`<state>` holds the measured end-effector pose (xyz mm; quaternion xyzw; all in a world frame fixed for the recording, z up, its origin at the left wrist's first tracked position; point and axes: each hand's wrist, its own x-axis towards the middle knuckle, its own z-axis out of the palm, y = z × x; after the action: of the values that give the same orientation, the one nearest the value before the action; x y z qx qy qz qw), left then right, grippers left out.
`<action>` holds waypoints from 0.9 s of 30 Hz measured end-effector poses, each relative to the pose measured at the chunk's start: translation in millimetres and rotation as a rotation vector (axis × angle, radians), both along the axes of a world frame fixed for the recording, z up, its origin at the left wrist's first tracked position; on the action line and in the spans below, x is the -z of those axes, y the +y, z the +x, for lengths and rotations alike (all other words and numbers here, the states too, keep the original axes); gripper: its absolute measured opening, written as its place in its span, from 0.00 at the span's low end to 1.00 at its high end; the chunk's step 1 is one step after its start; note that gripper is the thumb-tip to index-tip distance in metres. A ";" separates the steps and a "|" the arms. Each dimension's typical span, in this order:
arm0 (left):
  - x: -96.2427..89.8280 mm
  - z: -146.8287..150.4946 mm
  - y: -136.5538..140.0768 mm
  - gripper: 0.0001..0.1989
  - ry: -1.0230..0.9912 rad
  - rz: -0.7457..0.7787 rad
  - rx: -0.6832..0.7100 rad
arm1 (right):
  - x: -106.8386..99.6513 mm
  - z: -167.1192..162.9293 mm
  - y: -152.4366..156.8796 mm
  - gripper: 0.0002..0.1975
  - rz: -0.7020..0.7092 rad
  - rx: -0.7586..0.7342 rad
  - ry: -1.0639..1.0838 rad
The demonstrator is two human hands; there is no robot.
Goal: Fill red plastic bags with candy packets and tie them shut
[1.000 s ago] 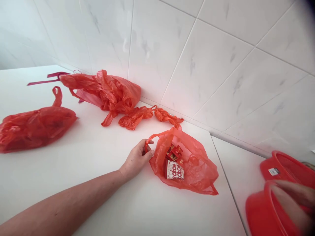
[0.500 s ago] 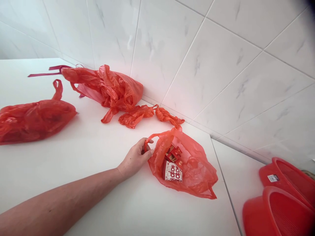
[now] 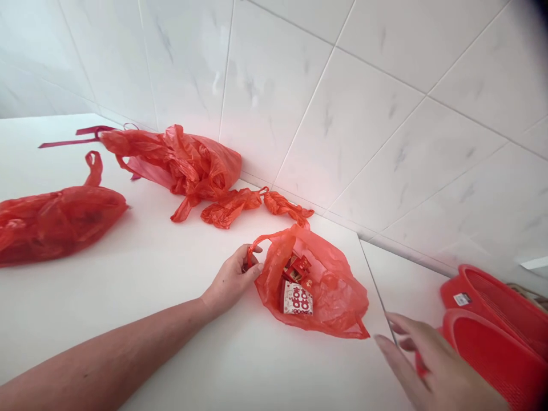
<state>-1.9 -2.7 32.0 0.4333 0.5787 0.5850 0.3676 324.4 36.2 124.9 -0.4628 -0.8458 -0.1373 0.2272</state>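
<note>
Left hand grips an open red bag on the white counter.
The left hand [image 3: 233,278] pinches the handle of the bag [image 3: 317,282], which holds small boxes [image 3: 297,288]; the right hand [image 3: 432,365] hovers spread wide, empty, beside red basins [image 3: 500,337].

We see both of our arms bare, with no sleeve reaching into the frame at either side. The left forearm [image 3: 107,359] comes in from about eight o'clock, long and uncovered up to the wrist, and the left hand [image 3: 231,279] wears no glove, ring or watch that we can make out. The right hand [image 3: 432,371], at about five o'clock, is blurred; it also seems ungloved, though its wrist is cut off by the frame edge.
</note>
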 end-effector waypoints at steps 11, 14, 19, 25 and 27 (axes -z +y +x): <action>-57.2 -25.5 13.3 0.18 -0.034 -0.023 0.079 | 25.3 -30.6 58.0 0.17 -0.602 0.091 0.473; -110.5 -30.4 28.4 0.16 -0.183 0.185 0.015 | -20.2 -38.9 78.2 0.15 -0.533 -0.077 1.144; -177.6 -19.0 30.0 0.13 -0.232 0.438 0.012 | -63.1 -57.0 100.3 0.14 -0.378 -0.368 1.838; -171.8 4.4 25.3 0.08 0.072 0.395 -0.017 | -50.5 -90.9 105.4 0.14 -0.759 -0.448 1.909; -168.2 9.7 24.8 0.08 0.148 0.395 -0.046 | -47.6 -101.2 102.0 0.12 -0.786 -0.516 1.902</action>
<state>7.8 22.1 200.1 0.5253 0.4878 0.6620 0.2187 223.2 138.2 172.5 -0.2272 -0.3779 0.6169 0.6520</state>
